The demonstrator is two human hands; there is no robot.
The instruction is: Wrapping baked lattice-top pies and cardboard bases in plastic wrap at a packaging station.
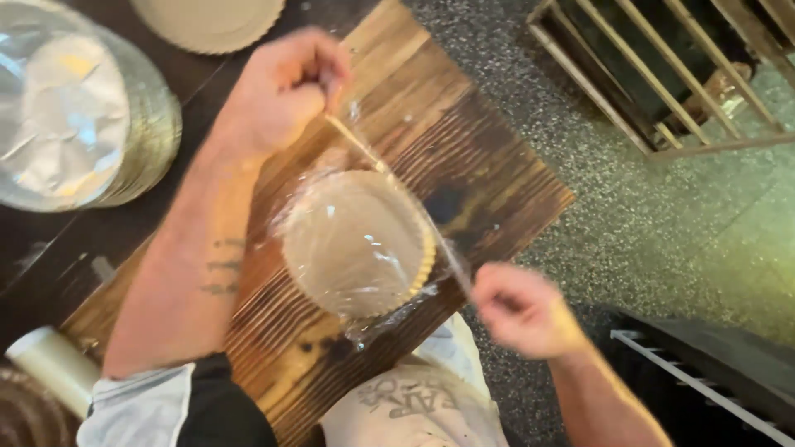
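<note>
A round scalloped disc [356, 244] lies on a dark wooden board [464, 141], covered with clear plastic wrap [389, 310]. My left hand [286, 87] pinches one end of a stretched strand of the wrap above the disc's far rim. My right hand [522, 310] pinches the other end, past the board's near right edge. The twisted strand [397, 186] runs taut between both hands across the disc's right side.
A stack of round foil trays [74, 116] stands at the upper left. Another scalloped disc [207, 21] lies at the top edge. A roll of wrap [54, 364] rests at the lower left. Speckled floor and a wooden rack [662, 74] are to the right.
</note>
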